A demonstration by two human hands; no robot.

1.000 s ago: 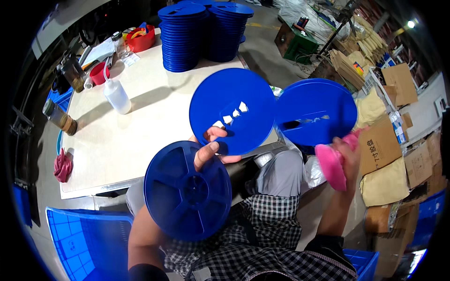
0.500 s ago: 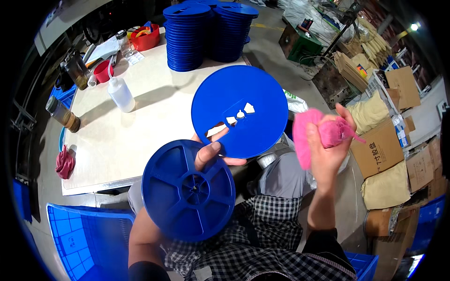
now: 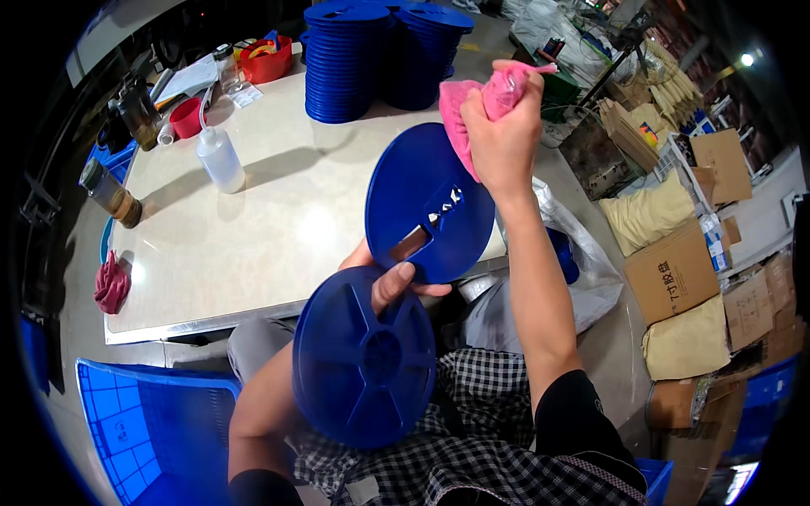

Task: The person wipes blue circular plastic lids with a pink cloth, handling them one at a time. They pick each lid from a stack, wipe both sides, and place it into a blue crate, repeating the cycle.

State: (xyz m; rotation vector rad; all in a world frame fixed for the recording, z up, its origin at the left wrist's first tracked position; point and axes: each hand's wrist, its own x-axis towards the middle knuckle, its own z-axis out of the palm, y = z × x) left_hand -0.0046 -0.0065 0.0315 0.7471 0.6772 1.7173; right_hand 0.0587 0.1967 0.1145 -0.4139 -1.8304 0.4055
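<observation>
My left hand (image 3: 390, 288) grips blue plastic reel discs in front of my lap. The upper disc (image 3: 401, 181) is flat with cut-out slots, and is tilted so it looks oval. Below it, overlapping the hand, is a ribbed disc (image 3: 337, 337) with a round hub and spokes; my thumb shows between the two. Fingers behind the discs are partly hidden. My right hand (image 3: 504, 152) is closed round a bunched pink cloth (image 3: 460, 114), at the upper right rim of the flat disc. The cloth overlaps that rim; whether it presses on it, I cannot tell.
Tall stacks of blue discs (image 3: 342, 72) stand at the table's (image 3: 278, 253) far edge. A squeeze bottle (image 3: 221, 160), drink bottles (image 3: 110, 194), a red cup (image 3: 186, 118) and a red basket (image 3: 266, 63) are on the left. A blue crate (image 3: 160, 430) sits lower left; cartons (image 3: 671, 270) lie right.
My right hand has swung up and left with the pink cloth, to the rim of the flat disc. Both discs have turned to a steeper tilt and shifted slightly right.
</observation>
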